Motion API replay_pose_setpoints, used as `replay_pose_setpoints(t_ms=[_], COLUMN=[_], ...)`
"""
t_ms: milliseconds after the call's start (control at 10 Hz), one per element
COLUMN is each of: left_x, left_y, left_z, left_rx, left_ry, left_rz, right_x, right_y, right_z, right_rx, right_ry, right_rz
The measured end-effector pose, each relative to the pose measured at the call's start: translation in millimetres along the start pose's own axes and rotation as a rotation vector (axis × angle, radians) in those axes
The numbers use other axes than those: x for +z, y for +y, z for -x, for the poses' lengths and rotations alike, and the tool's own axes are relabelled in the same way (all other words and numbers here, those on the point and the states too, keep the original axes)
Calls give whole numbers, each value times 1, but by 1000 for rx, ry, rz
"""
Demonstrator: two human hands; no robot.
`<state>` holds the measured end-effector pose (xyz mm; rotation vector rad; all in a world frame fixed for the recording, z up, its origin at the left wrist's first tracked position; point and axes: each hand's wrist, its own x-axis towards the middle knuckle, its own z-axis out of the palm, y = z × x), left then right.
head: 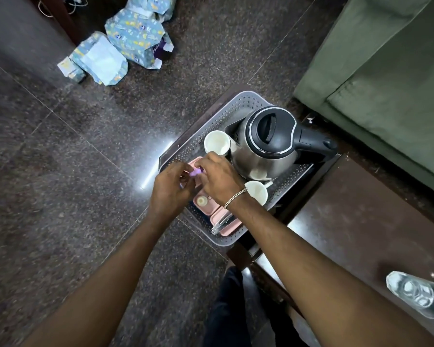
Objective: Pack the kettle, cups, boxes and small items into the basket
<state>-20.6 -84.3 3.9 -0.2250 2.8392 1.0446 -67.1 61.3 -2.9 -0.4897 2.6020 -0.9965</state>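
Note:
A grey perforated basket [238,102] stands on a dark low table. Inside it a steel kettle [263,156] with a black lid and handle fills the far right. One white cup [216,142] stands left of the kettle, a second white cup [257,191] near its front. Pink boxes [224,220] lie along the basket's near left side, one holding a small white bottle [201,201], another a pair of metal tongs [221,225]. My left hand [171,189] and my right hand [219,179] meet over the pink boxes, both pinching a small purple item [195,172].
Patterned blue paper bags [120,43] lie on the dark stone floor at the far left. A green sofa [386,78] rises at the right. A clear water bottle [416,294] lies on the brown table surface at the near right. My dark trouser leg [226,309] is below.

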Motion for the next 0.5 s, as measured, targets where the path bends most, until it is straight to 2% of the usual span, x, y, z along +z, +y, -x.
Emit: replay_pose_setpoints(t_ms=[100,300,500], left_x=[2,4,3], left_y=[-2,-11,-16], left_z=[2,7,10], left_rx=[-11,7,25], left_ry=[-15,20,78], left_rz=[-42,-35,-12], right_x=[-3,1,-2], right_y=[-7,-12,-5], right_z=[1,0,14], right_rx=[-26,-80,-125], right_ry=[12,-6,83], right_rz=[-55,-7,-42])
